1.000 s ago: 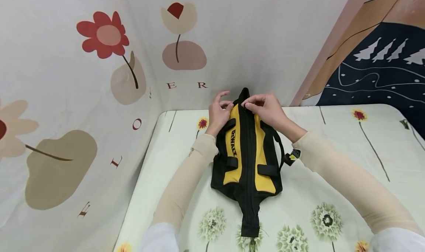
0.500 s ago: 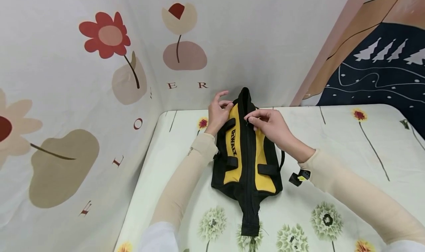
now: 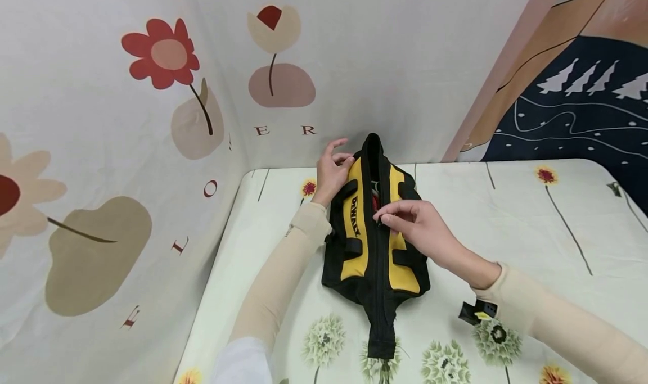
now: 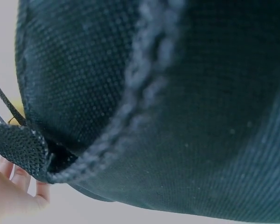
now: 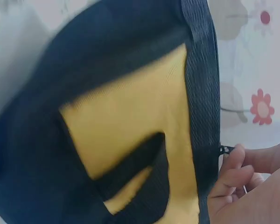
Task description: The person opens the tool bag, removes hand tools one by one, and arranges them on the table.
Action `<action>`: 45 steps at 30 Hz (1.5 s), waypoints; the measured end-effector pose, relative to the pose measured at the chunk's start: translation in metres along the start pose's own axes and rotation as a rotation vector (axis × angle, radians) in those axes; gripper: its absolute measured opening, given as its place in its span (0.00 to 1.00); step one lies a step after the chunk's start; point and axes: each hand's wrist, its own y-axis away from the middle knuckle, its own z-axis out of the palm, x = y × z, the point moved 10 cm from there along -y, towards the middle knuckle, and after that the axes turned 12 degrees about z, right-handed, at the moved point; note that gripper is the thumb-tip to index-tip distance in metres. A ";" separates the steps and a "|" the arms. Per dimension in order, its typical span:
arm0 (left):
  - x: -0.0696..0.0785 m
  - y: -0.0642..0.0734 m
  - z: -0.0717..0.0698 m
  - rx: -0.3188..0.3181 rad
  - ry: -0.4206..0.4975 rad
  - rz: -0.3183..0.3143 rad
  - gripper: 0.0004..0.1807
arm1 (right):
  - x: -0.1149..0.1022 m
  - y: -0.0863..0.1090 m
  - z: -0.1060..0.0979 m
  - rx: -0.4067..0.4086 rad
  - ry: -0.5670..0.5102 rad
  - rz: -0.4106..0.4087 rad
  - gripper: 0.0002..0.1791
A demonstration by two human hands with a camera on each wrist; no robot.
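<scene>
Bag (image 3: 377,271) of black and yellow cloth lies on the worktop (image 3: 506,226), closer to its far left corner than its far right one. The bag's thin tail (image 3: 382,339) points to the near edge. Just past the tail, the zip (image 3: 378,254) looks shut. Near the middle of the bag, the right hand (image 3: 422,226) pinches the little zip pull (image 5: 227,150) with thumb and finger. A second ago that hand was up by the far end; now it has come toward the near edge and brought the pull along. Past it, the zip has come apart and a gap runs to the far end. Something red (image 3: 375,198) peeks out, but too little shows to tell what it is. So, I think, the bag is about half undone, and the near part is left.

Farther off, the left hand (image 3: 331,176) has stayed on the bag's far left side. One finger sticks up, and the thumb and another finger seem to pinch the cloth. That likely stops the bag from sliding. The bag's far end is by the far edge, close to the pale wall cloth (image 3: 395,75).
</scene>
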 end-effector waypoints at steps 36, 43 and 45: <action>-0.002 0.000 -0.004 0.014 0.011 -0.021 0.25 | 0.029 0.104 0.053 -0.235 -0.181 0.058 0.11; -0.005 0.000 -0.004 0.018 0.031 -0.028 0.25 | 0.032 0.124 0.069 -0.338 -0.255 -0.005 0.12; -0.005 0.000 -0.004 0.017 0.035 -0.025 0.25 | 0.032 0.127 0.069 -0.344 -0.264 -0.021 0.12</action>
